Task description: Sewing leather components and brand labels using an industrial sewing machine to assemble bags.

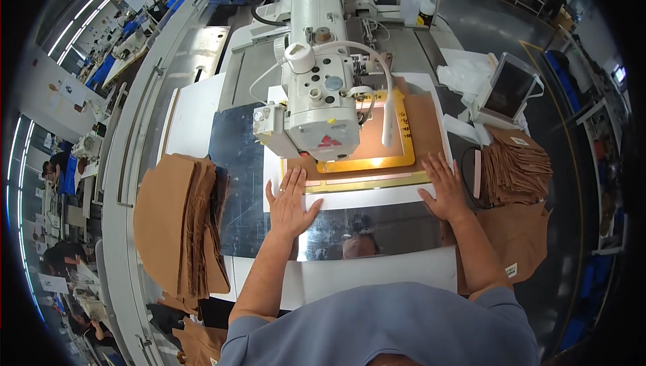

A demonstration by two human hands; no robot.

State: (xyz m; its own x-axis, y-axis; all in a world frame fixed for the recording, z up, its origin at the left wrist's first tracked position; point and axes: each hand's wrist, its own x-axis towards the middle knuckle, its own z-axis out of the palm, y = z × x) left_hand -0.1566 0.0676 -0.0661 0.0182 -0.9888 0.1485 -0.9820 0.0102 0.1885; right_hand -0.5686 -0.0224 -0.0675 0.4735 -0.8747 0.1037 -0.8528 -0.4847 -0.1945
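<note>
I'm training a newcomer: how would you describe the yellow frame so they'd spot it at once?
Find the big white machine at the centre. Partly under its head, just beyond the left hand and right hand, lies a flat yellow frame. Its bright yellow and the dark marks on its right side set it apart from the brown sheet around it.

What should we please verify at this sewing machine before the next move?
1. Left hand empty, palm down, beside the yellow frame: ok.
2. Right hand empty, palm down, beside the frame: ok.
3. Brown panel beneath the frame: ok.
4. Needle raised: cannot tell; the sewing machine head hides it.
5. Left brown stack off the white sheet: ok.
</note>
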